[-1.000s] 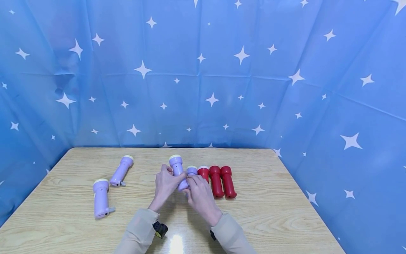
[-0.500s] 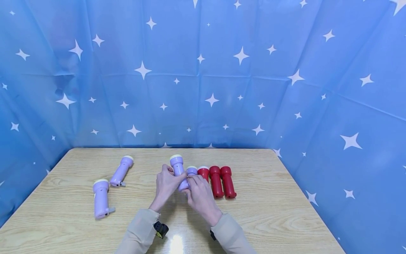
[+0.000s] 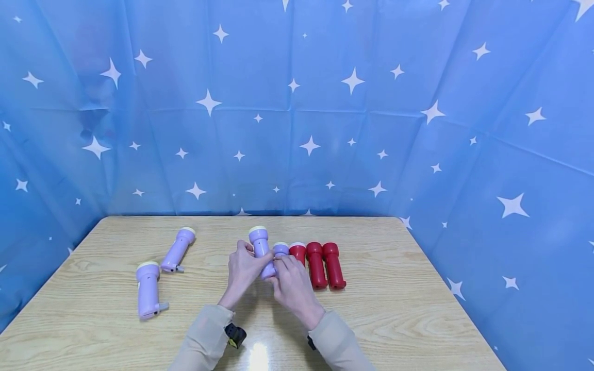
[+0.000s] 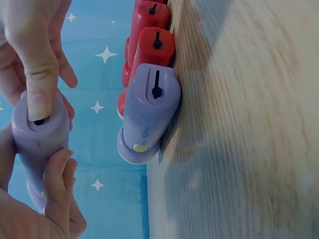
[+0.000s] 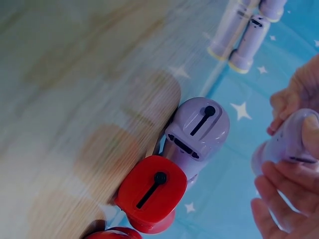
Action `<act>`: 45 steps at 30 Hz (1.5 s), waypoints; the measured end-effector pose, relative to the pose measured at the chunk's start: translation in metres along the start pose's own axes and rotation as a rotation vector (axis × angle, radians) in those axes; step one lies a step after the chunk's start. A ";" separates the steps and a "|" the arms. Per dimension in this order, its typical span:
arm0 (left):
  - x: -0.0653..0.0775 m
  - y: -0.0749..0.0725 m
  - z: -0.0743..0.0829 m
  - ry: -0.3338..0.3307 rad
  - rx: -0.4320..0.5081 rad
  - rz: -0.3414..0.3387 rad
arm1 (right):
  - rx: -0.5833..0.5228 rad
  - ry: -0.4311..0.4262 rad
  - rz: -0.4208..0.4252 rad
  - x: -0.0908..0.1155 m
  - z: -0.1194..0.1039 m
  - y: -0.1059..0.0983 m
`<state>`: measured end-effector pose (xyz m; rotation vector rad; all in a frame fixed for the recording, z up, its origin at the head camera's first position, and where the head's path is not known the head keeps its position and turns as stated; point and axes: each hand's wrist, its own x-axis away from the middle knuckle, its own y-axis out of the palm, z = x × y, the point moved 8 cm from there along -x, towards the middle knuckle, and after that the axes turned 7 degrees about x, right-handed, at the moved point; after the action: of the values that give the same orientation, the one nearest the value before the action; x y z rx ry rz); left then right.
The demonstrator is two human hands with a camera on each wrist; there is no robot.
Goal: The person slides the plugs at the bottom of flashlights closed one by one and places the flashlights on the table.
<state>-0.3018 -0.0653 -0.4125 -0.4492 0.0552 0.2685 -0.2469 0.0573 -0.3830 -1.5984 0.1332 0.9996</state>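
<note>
A purple flashlight (image 3: 259, 245) with a pale yellow lens rim is held over the middle of the table, lens end pointing away. My left hand (image 3: 243, 265) grips its barrel, with fingers (image 4: 59, 186) around the side. My right hand (image 3: 294, 286) holds its base end. The right thumb (image 4: 41, 94) presses at the black slot in that base and covers most of it. Just right of the held one stands the row's purple flashlight (image 4: 152, 107), partly hidden by my right hand in the head view. Its base has a black slot.
Beyond it lie a red flashlight with a white rim (image 3: 298, 251) and two all-red flashlights (image 3: 316, 265). Left on the wooden table (image 3: 394, 319) lie two purple flashlights (image 3: 148, 291), each with a small grey piece jutting from its base. A blue starry curtain (image 3: 287, 129) surrounds the table.
The held flashlight has shifted very slightly to the right. Both hands keep nearly the same position and hold.
</note>
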 end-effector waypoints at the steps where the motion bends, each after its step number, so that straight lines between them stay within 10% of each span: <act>1: 0.000 0.000 0.000 0.000 -0.001 -0.002 | 0.005 -0.004 -0.001 0.000 0.000 0.000; 25: -0.006 0.007 -0.007 0.024 -0.032 -0.081 | 0.118 -0.018 -0.158 0.002 0.004 0.015; 45: -0.014 0.023 -0.028 -0.054 -0.232 -0.166 | 0.055 0.218 -0.550 0.018 0.036 0.044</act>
<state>-0.3214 -0.0611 -0.4453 -0.6736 -0.0666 0.1234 -0.2805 0.0823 -0.4260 -1.5687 -0.1263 0.3942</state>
